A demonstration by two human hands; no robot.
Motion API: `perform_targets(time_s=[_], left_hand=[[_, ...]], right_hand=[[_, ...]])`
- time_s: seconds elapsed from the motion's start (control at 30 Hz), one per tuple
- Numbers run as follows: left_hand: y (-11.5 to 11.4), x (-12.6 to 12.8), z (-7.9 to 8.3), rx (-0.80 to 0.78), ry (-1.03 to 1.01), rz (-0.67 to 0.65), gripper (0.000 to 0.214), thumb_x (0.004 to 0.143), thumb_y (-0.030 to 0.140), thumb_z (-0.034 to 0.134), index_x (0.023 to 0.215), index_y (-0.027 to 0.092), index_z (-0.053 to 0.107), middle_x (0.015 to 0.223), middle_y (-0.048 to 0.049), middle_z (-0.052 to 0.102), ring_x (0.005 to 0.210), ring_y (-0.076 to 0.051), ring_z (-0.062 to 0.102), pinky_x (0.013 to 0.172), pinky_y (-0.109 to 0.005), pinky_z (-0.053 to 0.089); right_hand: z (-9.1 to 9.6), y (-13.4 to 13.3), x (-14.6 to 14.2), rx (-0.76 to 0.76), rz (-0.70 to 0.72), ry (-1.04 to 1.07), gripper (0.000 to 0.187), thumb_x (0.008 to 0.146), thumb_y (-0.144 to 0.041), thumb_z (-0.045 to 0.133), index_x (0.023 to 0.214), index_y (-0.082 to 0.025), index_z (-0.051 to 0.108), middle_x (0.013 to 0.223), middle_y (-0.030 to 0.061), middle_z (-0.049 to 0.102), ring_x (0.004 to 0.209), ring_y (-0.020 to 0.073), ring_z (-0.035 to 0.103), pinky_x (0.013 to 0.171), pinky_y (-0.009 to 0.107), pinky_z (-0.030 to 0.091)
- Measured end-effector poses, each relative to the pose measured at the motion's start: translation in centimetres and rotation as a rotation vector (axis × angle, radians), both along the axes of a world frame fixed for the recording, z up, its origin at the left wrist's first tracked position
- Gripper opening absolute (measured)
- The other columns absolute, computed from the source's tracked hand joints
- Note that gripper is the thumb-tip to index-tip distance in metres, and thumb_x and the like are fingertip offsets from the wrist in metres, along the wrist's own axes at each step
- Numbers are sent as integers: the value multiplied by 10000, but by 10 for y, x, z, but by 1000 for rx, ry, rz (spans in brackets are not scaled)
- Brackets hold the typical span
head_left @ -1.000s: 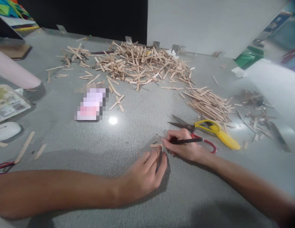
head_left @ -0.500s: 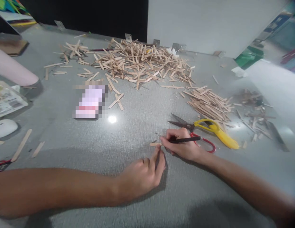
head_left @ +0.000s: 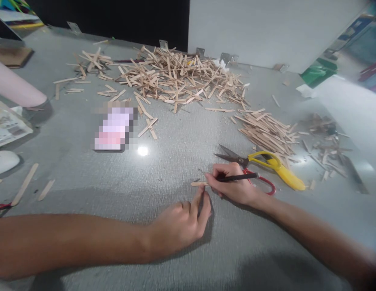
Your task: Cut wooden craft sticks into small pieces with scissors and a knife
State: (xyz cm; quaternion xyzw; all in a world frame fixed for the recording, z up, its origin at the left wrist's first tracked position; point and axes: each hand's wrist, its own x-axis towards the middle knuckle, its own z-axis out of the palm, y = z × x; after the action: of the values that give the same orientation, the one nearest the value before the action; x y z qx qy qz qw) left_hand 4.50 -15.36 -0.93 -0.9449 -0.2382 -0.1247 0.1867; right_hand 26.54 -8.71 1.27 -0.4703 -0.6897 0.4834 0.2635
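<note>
At the far left edge of the frame a white mouse (head_left: pixel 4 161) lies on the grey table (head_left: pixel 163 258), with two loose sticks (head_left: pixel 24 190) just below it. A blurred patch (head_left: pixel 115 129) sits left of centre, and a big pile (head_left: pixel 176 79) of wooden sticks spreads along the top. The left hand (head_left: pixel 182 226) rests flat-wristed at lower centre, grasping nothing, outer fingers curled, forefinger stretched up to just under a short stick (head_left: pixel 197 184); whether it touches cannot be told. That stick lies flat at the centre of the frame. The right hand (head_left: pixel 233 186) pinches a dark pen (head_left: pixel 238 177), tip at the stick's right end. Yellow-handled scissors (head_left: pixel 267 167) lie just behind that hand, blades parted. A neater stack (head_left: pixel 267 131) and scraps (head_left: pixel 327 145) fill the right.
</note>
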Motion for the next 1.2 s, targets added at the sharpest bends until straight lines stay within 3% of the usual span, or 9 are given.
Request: perform_targets(time_s=[0.47, 1.2], left_hand=[[0, 0, 2, -20, -8, -4, 357, 966, 82, 572, 1262, -57, 714, 1212, -350, 768, 453, -181, 655, 368, -286, 501], [-1, 0, 1, -45, 29, -4, 376, 987, 104, 554, 1291, -53, 711, 1246, -348, 758, 475, -190, 669, 372, -294, 512]], right_hand=[[1, 0, 0, 15, 2, -8, 446, 1020, -361, 652, 632, -222, 482, 453, -45, 537, 377, 88, 485, 388, 206, 335], [-1, 0, 0, 21, 8, 3, 449, 1014, -353, 645, 624, -226, 462, 449, -51, 510, 366, 94, 510, 375, 194, 345]])
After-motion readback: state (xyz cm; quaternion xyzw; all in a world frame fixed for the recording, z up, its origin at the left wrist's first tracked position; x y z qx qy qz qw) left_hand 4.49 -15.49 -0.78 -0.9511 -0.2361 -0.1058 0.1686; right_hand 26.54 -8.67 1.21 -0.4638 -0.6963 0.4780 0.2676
